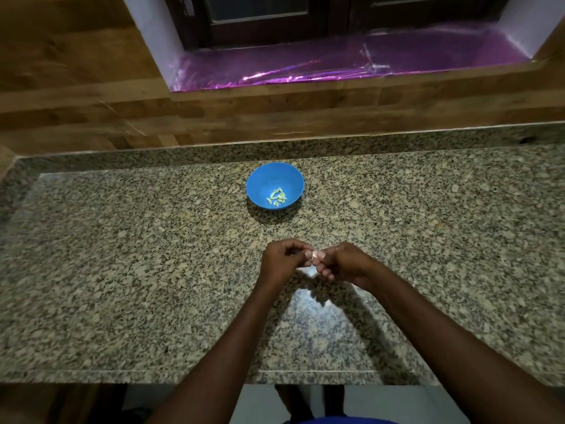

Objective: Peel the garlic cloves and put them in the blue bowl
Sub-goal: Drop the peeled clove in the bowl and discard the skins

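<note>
both hands meet at 6 o'clock of the blue bowl (275,185); left hand (282,260) and right hand (342,261) pinch one garlic clove (315,255). advise: nails under skin, peel away, clove over granite counter (122,255).

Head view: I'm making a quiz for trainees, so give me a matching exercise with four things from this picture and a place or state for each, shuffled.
Things:
1. blue bowl
2. peeled cloves
3. garlic clove
4. purple foil

Places or states:
A. pinched between the left hand and right hand
B. lying inside the bowl
C. spread over the window sill
D. standing on the granite counter, beyond the hands

Pairs: 1-D, 2-B, 3-A, 4-C
</note>
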`<control>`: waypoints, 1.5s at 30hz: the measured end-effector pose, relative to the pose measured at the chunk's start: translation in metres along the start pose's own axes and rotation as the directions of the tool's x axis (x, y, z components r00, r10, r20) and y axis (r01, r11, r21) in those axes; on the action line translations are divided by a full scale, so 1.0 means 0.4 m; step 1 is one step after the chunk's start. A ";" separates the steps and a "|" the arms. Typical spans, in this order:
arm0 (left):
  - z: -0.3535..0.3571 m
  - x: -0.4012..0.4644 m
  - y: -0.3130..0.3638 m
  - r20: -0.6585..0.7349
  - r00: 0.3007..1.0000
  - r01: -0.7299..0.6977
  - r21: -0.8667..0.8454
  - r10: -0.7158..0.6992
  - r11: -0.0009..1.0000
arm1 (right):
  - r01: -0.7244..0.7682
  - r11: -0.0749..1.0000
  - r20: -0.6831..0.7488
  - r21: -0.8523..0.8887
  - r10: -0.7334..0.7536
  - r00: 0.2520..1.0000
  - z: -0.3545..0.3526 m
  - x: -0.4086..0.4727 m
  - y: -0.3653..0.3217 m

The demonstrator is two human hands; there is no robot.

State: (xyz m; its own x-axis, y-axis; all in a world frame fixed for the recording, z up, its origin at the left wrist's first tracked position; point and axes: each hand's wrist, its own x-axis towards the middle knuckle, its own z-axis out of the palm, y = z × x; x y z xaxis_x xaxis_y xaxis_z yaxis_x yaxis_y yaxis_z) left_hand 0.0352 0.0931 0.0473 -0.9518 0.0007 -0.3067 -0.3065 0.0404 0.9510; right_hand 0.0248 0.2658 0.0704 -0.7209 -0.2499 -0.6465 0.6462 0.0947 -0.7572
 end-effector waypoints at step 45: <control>-0.025 -0.016 -0.051 0.047 0.961 0.276 -0.096 -0.272 0.956 | -0.010 0.972 -0.039 0.233 0.019 0.999 0.013 0.039 0.116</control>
State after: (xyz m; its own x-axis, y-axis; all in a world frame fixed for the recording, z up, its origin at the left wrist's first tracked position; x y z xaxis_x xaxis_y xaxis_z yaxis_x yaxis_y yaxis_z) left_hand 0.0473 0.0822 0.0303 -0.8306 0.0364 -0.5556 -0.5568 -0.0572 0.8287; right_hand 0.0447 0.2614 0.0254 -0.7174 -0.2104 -0.6641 0.6938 -0.1303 -0.7083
